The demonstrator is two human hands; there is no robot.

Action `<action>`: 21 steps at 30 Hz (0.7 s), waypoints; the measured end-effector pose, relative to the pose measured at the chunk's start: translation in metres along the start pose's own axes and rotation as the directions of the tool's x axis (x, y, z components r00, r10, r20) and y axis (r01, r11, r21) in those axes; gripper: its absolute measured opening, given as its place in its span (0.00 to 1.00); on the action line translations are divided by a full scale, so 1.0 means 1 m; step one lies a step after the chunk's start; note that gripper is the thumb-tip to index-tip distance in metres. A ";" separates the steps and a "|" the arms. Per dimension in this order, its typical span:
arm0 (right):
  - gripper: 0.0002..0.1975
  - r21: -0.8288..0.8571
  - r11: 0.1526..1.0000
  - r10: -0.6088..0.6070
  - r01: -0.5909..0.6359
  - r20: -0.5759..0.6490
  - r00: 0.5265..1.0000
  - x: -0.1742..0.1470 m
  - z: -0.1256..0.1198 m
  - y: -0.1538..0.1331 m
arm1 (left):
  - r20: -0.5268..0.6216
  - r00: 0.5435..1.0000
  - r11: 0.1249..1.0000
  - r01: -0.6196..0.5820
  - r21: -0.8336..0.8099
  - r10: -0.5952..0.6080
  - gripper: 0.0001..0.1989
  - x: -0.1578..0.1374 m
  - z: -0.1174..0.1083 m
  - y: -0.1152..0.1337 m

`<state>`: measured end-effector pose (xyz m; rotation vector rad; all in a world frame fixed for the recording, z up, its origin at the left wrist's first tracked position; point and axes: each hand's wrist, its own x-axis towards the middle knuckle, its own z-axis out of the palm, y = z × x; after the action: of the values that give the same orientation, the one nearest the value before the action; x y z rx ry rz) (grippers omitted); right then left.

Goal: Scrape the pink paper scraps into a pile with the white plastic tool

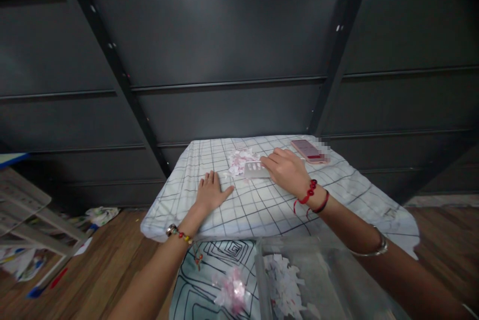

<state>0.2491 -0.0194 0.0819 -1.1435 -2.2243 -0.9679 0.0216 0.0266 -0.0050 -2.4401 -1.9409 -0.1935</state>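
My left hand [212, 192] lies flat on the checked white cloth [247, 210], fingers stretched and thumb out to the side, holding nothing. In my right hand [288, 170] is a flat silvery plate with slots [256, 170], gripped at its right end. Its exact kind is unclear. The plate stands tilted on the cloth, right in front of a small heap of white and pink paper scraps [241, 159]. The heap lies between my two hands, nearer the right one, and the plate hides part of its near side.
A pink phone [309, 151] lies beyond my right hand. Near me, a clear plastic bin [325, 270] holds white paper pieces [280, 282]. Left of it, a crumpled pink clear wrapper [232, 291] rests on patterned fabric [202, 285]. Dark panels [224, 41] rise behind; a shelf [26, 200] stands left.
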 end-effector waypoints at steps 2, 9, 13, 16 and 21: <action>0.11 -0.009 1.000 0.002 -0.002 0.008 1.000 0.003 0.001 -0.002 | -0.014 1.000 1.000 0.000 0.013 0.000 0.43 0.000 0.001 0.000; 0.09 -0.004 1.000 -0.009 0.010 0.078 0.997 0.005 -0.002 -0.007 | -0.045 0.999 0.999 -0.003 0.038 0.004 0.40 -0.001 0.001 0.000; 0.10 -0.040 0.999 0.023 -0.020 0.071 0.997 0.005 -0.011 -0.007 | -0.026 1.000 0.999 0.017 0.040 -0.015 0.41 -0.001 0.001 0.001; 0.10 -0.033 0.999 0.045 -0.042 0.101 0.994 0.007 -0.007 -0.010 | -0.022 1.000 0.999 0.022 0.031 -0.021 0.42 0.000 0.002 0.000; 0.09 -0.015 0.997 0.072 -0.071 0.126 0.989 0.007 0.003 -0.017 | -0.029 1.000 1.000 0.009 0.022 -0.009 0.43 0.002 0.004 -0.002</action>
<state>0.2303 -0.0201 0.0781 -1.3137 -2.2614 -0.9020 0.0205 0.0292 -0.0085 -2.4016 -1.9321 -0.2056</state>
